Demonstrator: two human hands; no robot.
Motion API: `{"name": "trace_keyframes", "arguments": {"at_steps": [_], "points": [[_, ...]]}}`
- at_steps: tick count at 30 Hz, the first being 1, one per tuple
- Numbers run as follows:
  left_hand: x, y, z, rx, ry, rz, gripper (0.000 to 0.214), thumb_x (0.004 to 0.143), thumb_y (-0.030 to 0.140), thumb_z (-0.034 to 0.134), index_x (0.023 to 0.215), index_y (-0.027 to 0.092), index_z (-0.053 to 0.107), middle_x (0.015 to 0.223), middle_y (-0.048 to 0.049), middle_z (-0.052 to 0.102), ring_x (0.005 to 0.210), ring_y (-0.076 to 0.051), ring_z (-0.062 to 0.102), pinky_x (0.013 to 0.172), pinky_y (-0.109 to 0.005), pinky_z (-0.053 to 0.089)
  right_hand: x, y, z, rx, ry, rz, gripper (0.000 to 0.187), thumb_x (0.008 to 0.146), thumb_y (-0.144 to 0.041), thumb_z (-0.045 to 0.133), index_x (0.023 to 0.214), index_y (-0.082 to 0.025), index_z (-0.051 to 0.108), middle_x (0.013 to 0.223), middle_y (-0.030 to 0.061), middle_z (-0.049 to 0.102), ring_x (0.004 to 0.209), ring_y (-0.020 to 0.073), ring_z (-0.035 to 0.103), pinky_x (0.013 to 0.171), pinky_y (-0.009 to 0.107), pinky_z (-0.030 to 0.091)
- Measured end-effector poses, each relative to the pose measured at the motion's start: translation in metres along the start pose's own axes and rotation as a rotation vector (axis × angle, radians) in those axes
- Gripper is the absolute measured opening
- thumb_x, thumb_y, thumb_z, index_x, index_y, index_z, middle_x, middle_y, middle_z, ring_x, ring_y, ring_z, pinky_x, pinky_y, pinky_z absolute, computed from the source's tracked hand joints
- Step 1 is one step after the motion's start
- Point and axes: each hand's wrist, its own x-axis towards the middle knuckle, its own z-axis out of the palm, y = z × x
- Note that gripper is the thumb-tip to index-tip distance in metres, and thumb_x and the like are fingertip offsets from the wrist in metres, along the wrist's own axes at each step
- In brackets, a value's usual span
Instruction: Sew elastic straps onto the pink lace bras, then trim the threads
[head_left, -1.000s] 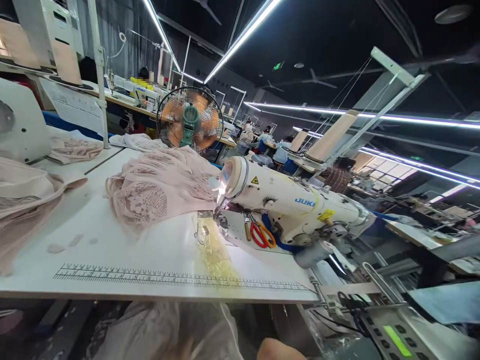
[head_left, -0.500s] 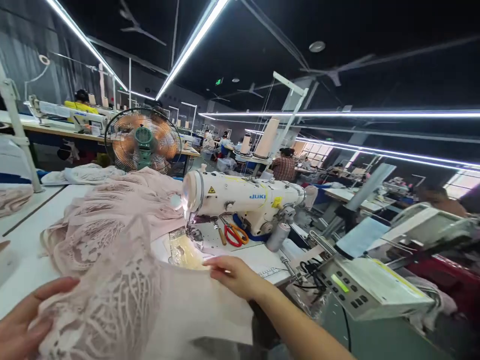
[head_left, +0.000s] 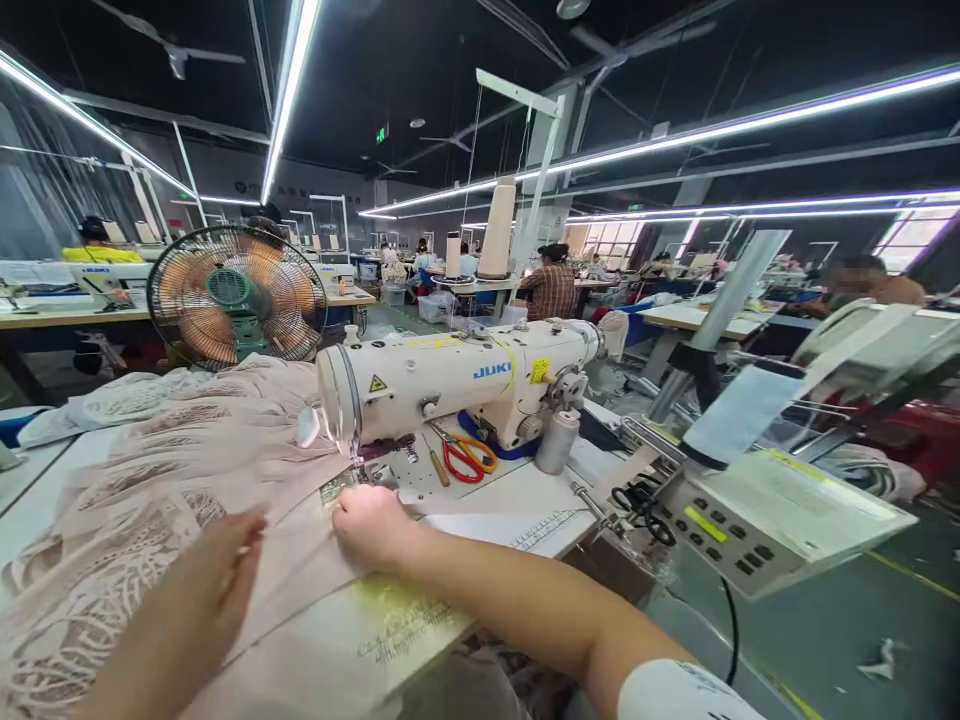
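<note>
A white Juki sewing machine (head_left: 450,380) stands on the white table (head_left: 525,505). Pale pink lace fabric (head_left: 172,470) lies spread across the table to its left and runs up to the needle. My right hand (head_left: 371,525) is curled, its fingers pressed on the fabric's edge just in front of the needle. My left hand (head_left: 214,580) rests on the fabric further left, fingers together and bent over the cloth.
Red and orange scissors (head_left: 469,458) lie under the machine arm. A control panel (head_left: 739,520) sits at the table's right end. A standing fan (head_left: 236,295) is behind the fabric. Thread cones (head_left: 499,228) stand above. Other people work at tables behind.
The view has swung left and down. Both hands came up onto the table with pink fabric; my right hand has moved left to the needle, my left hand further onto the cloth.
</note>
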Motion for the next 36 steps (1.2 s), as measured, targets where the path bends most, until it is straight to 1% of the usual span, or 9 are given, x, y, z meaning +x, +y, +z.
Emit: {"name": "trace_keyframes", "arguments": {"at_steps": [4,6,8,12,18,23,30,33,36], "points": [[0.008,0.053,0.069,-0.073,-0.153,0.112,0.043,0.09,0.029,0.031,0.123,0.015,0.054,0.118,-0.0114,0.068,0.106,-0.023,0.065,0.089,-0.036,0.055,-0.015,0.008,-0.003,-0.013,-0.03,-0.049,0.011,0.079,-0.01,0.058,0.088,-0.012,0.064,0.09,0.0108,0.064,0.086,0.025,0.059,0.064,0.031,0.049],[0.009,0.057,0.089,-0.013,-0.195,0.181,0.042,0.091,0.03,0.034,0.125,0.014,0.054,0.123,-0.0131,0.065,0.112,-0.024,0.062,0.094,-0.038,0.053,-0.033,0.016,-0.004,0.0,-0.038,-0.104,0.018,0.081,-0.013,0.059,0.098,-0.011,0.063,0.098,0.0103,0.065,0.093,0.0247,0.059,0.071,0.032,0.051],[0.008,0.051,0.098,0.076,-0.226,0.258,0.042,0.092,0.034,0.038,0.125,0.013,0.055,0.128,-0.0148,0.061,0.117,-0.026,0.058,0.098,-0.04,0.05,-0.055,0.026,-0.003,0.029,-0.03,-0.187,0.022,0.083,-0.015,0.058,0.105,-0.013,0.061,0.108,0.0094,0.064,0.099,0.0231,0.058,0.08,0.031,0.05],[0.014,0.043,0.093,0.201,-0.248,0.341,0.04,0.093,0.031,0.04,0.124,0.011,0.057,0.13,-0.0159,0.06,0.118,-0.027,0.057,0.099,-0.041,0.049,-0.093,0.04,0.003,0.124,0.104,-0.3,0.027,0.081,-0.012,0.053,0.107,-0.011,0.059,0.114,0.0126,0.063,0.105,0.0229,0.056,0.089,0.034,0.048],[0.035,0.065,0.079,0.301,-0.389,0.249,0.039,0.093,0.029,0.042,0.122,0.008,0.058,0.115,-0.016,0.064,0.104,-0.029,0.06,0.088,-0.045,0.052,-0.111,0.039,0.009,0.199,0.225,-0.28,0.032,0.079,-0.01,0.048,0.109,-0.013,0.058,0.115,0.0118,0.063,0.104,0.024,0.057,0.088,0.038,0.048],[0.043,0.074,0.082,0.354,-0.4,0.178,0.041,0.094,0.034,0.042,0.124,0.01,0.057,0.113,-0.015,0.062,0.102,-0.03,0.058,0.083,-0.045,0.051,-0.119,0.033,0.005,0.237,0.182,-0.245,0.03,0.089,-0.015,0.042,0.115,-0.011,0.056,0.125,0.014,0.058,0.115,0.0245,0.052,0.101,0.038,0.042],[0.056,0.068,0.084,0.325,-0.457,0.142,0.04,0.094,0.032,0.038,0.123,0.014,0.058,0.113,-0.0135,0.061,0.104,-0.03,0.057,0.081,-0.045,0.05,-0.12,0.027,0.001,0.237,0.063,-0.185,0.038,0.094,-0.025,0.042,0.125,-0.008,0.053,0.138,0.0155,0.048,0.129,0.0269,0.042,0.112,0.04,0.033],[0.061,0.067,0.077,0.264,-0.497,0.175,0.034,0.093,0.027,0.038,0.113,0.014,0.062,0.11,-0.0128,0.063,0.101,-0.028,0.059,0.081,-0.042,0.052,-0.114,0.021,0.0,0.224,0.008,-0.15,0.041,0.095,-0.027,0.04,0.129,-0.006,0.051,0.143,0.017,0.044,0.133,0.0286,0.038,0.112,0.042,0.032],[0.055,0.069,0.069,0.264,-0.46,0.273,0.029,0.089,0.017,0.039,0.097,0.015,0.067,0.108,-0.0127,0.065,0.098,-0.027,0.061,0.082,-0.04,0.052,-0.103,0.015,0.0,0.213,-0.017,-0.114,0.044,0.095,-0.029,0.041,0.132,-0.004,0.049,0.145,0.0186,0.04,0.135,0.0299,0.035,0.113,0.043,0.03]]}}
